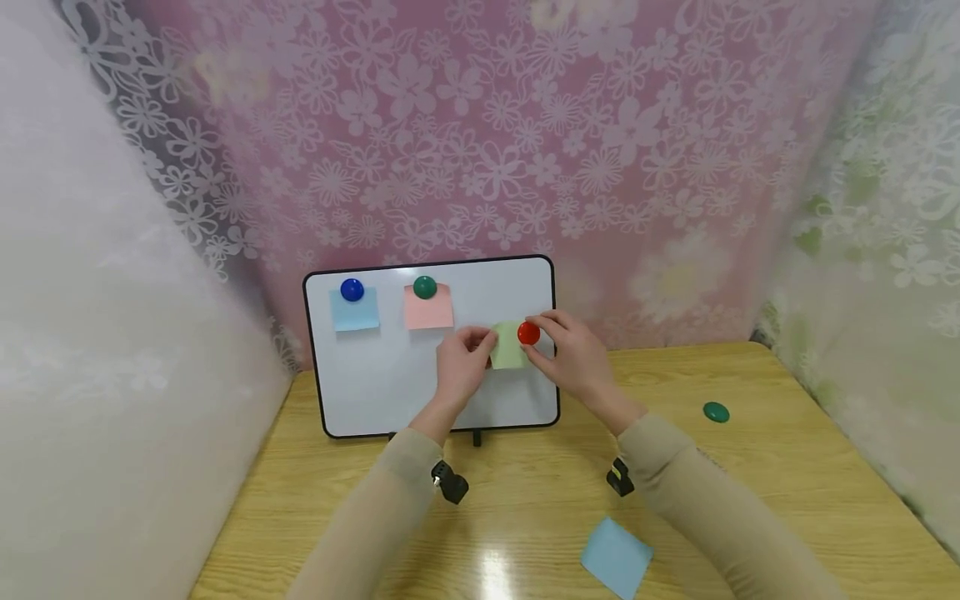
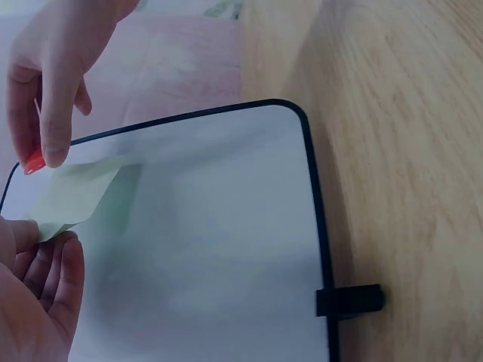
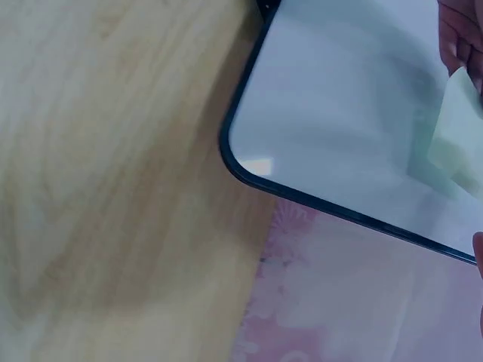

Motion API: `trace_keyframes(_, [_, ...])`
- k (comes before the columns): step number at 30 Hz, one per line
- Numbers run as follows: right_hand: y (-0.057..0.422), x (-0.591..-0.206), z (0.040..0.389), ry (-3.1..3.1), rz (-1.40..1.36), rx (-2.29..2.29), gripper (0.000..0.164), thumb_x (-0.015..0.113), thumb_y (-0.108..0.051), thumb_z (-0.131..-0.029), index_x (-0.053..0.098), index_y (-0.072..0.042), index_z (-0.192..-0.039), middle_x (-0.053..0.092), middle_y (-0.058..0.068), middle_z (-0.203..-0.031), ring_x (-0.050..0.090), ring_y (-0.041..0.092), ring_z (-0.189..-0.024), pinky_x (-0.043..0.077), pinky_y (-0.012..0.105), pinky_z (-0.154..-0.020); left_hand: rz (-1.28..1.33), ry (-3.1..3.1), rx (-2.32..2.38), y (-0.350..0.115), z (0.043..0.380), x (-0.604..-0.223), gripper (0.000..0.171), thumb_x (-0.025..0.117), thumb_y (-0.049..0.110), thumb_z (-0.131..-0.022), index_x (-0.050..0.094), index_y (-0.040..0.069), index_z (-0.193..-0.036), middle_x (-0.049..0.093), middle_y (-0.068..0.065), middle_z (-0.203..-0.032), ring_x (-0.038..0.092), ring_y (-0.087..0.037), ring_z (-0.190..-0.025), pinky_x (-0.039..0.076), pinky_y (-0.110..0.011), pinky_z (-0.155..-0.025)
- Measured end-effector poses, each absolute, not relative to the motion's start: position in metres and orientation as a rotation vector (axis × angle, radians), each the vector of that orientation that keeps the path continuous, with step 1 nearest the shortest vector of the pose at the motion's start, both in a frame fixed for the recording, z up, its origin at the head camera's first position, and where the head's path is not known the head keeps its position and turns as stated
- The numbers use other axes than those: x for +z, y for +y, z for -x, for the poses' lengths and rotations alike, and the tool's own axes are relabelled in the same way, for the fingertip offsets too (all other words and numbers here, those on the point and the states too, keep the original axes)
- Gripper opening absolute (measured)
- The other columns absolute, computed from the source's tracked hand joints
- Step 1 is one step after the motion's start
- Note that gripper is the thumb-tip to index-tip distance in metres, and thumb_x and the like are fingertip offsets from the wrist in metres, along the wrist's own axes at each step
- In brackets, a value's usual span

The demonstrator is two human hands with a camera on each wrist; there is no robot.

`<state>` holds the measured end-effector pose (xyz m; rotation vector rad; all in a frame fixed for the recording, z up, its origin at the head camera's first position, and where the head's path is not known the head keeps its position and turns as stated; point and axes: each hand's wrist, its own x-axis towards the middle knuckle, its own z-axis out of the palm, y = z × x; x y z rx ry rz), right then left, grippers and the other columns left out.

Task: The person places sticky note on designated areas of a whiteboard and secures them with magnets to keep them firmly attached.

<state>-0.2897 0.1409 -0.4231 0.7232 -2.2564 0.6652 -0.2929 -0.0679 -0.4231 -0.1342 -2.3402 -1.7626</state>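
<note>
My left hand [image 1: 463, 367] pinches a pale green sticky note [image 1: 508, 348] by its left edge, in front of the right part of a small whiteboard [image 1: 420, 387]. In the left wrist view the note [image 2: 75, 194] stands out from the board and casts a shadow on it. Between thumb and fingertips my right hand [image 1: 573, 354] holds a round red magnet [image 1: 528, 333] at the note's upper right. On the board's upper left, a blue magnet [image 1: 352, 290] sits on a light blue note [image 1: 355, 315]; beside it a green magnet [image 1: 424, 287] sits on a pink note [image 1: 428, 312].
The whiteboard stands on black feet [image 1: 477, 437] on a wooden table [image 1: 525, 500], before a pink flowered backdrop [image 1: 480, 125]. Another green magnet [image 1: 716, 412] lies at the right. A loose blue note [image 1: 617, 558] lies near the front, beside the right sleeve [image 1: 720, 508].
</note>
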Motion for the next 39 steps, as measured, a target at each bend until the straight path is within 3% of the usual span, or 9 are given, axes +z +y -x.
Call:
trace_keyframes(10, [0.136,-0.397,0.304,-2.233,-0.736,0.557,0.045,0.089,-0.02,-0.09,0.074,-0.001,-0.128,0.068,0.015,-0.117,0.068,0.032,-0.099,0.062,0.045,-0.079,0.166,-2.332,-1.733,-0.064,0.301,-0.399,0.022,0.072,0.02,-0.106,0.078,0.002,-0.116,0.073,-0.008,-0.095,0.064,-0.019,-0.075,0.058,-0.028,-0.068])
trace_keyframes(15, [0.132,-0.388,0.308,-2.252,-0.68,0.53,0.042,0.088,-0.021,-0.091,0.075,-0.004,-0.128,0.068,0.014,-0.117,0.067,0.031,-0.099,0.063,0.045,-0.075,0.147,-2.337,-1.724,-0.063,0.305,-0.394,0.023,0.071,0.021,-0.106,0.078,0.002,-0.117,0.074,-0.009,-0.096,0.066,-0.021,-0.076,0.06,-0.029,-0.068])
trace_keyframes(39, [0.114,-0.378,0.322,-2.357,-0.55,0.452,0.043,0.083,-0.027,-0.097,0.073,-0.009,-0.135,0.068,0.012,-0.126,0.065,0.031,-0.112,0.062,0.044,-0.084,0.091,-2.339,-1.655,-0.058,0.319,-0.384,0.023,0.069,0.021,-0.107,0.078,0.003,-0.118,0.073,-0.008,-0.097,0.065,-0.02,-0.079,0.058,-0.027,-0.069])
